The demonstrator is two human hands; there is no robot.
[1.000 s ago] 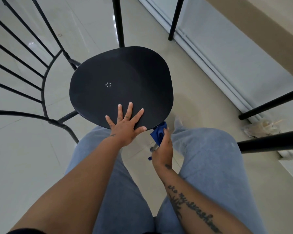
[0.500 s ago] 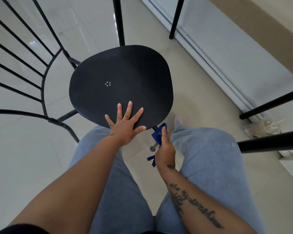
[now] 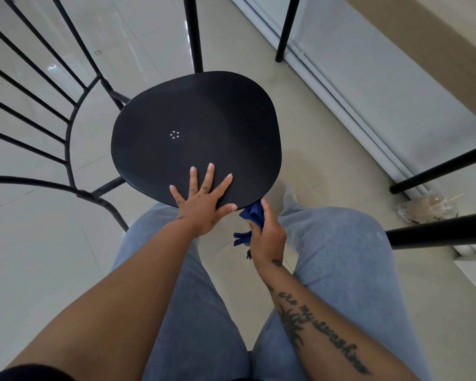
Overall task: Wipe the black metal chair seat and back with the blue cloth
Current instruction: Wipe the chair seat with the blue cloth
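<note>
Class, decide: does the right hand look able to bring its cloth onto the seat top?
Probably yes: the right hand grips the blue cloth at the seat rim; only the left hand covers part.

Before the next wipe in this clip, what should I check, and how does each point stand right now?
1. blue cloth gripped in the right hand: ok.
2. left hand flat on the seat, fingers spread: ok.
3. Cloth lying on the seat top: not ok. It is bunched at the seat's near edge, at or just under the rim.
4. Seat top free of loose objects: ok. Only the left hand rests on it.
5. chair back wiped: cannot tell. It shows at the left, and neither hand touches it.
6. Seat surface clean: cannot tell.
</note>
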